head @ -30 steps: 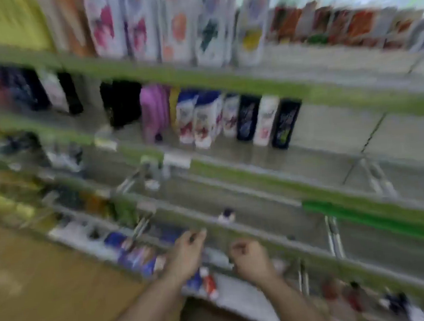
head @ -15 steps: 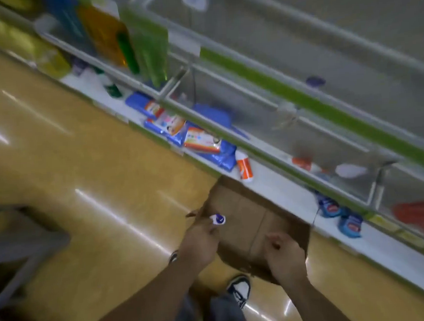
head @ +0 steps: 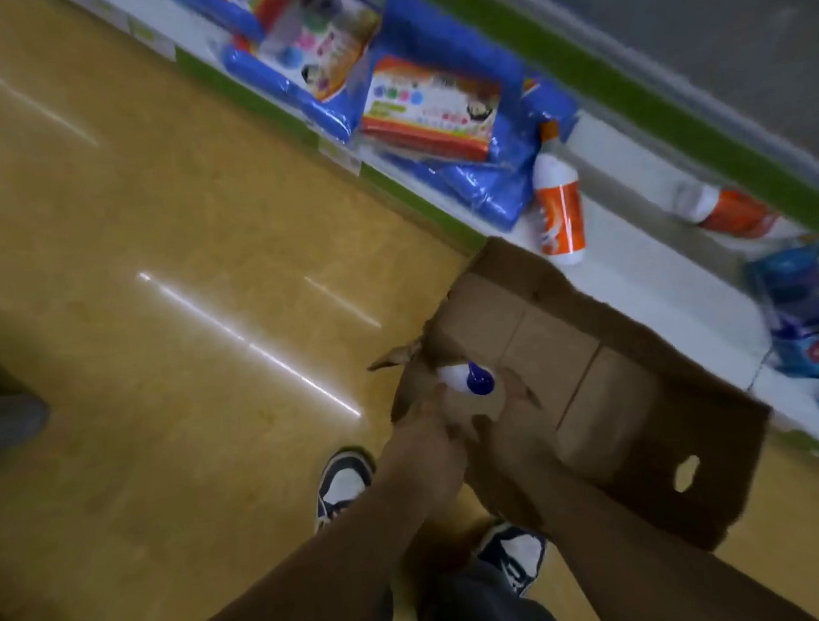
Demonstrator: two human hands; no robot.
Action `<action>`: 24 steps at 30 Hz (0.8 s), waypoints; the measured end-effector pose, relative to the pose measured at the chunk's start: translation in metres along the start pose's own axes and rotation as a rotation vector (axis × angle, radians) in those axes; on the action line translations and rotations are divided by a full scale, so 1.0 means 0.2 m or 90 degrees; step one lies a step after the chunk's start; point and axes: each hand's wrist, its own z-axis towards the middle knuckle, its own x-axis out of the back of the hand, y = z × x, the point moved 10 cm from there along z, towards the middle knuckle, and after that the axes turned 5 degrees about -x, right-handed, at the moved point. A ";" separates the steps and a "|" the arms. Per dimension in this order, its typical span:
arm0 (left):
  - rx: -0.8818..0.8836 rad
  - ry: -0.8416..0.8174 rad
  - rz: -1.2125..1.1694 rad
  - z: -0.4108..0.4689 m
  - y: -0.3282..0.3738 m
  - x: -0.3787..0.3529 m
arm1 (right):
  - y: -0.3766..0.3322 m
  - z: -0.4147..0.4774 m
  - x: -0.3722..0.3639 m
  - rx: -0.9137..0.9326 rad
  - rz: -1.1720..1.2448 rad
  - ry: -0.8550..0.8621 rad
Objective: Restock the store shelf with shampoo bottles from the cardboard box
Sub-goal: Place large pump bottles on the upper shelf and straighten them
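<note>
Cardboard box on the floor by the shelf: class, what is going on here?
A person is bent over the cardboard box on the shop floor, both hands inside it. The left hand and right hand close in on a white bottle with a blue cap, seemingly the only one there. Whether either hand grips it is unclear. Orange bottles and blue packs lie on the bottom shelf behind.
</note>
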 end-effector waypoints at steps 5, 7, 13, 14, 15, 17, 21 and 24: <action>0.006 0.009 -0.034 0.13 -0.15 -0.04 | 0.02 0.30 -0.13 0.001 0.005 0.016; -0.007 0.007 -0.038 0.14 -0.15 -0.02 | 0.01 0.37 -0.13 0.034 -0.007 0.040; -0.006 0.032 -0.076 0.14 -0.14 0.05 | 0.00 0.36 -0.07 0.117 -0.025 0.076; -0.006 0.037 -0.076 0.13 -0.12 0.06 | 0.00 0.34 -0.05 0.131 -0.020 0.079; -0.012 0.041 -0.075 0.12 -0.09 0.07 | 0.00 0.31 -0.02 0.143 -0.020 0.078; -0.034 0.056 -0.061 0.08 -0.01 0.10 | -0.01 0.23 0.04 0.158 -0.022 0.072; -0.069 0.057 -0.069 -0.07 0.21 0.17 | -0.06 -0.06 0.26 0.196 -0.011 0.056; -0.093 0.055 -0.147 -0.26 0.40 0.27 | -0.13 -0.41 0.51 0.239 0.021 0.060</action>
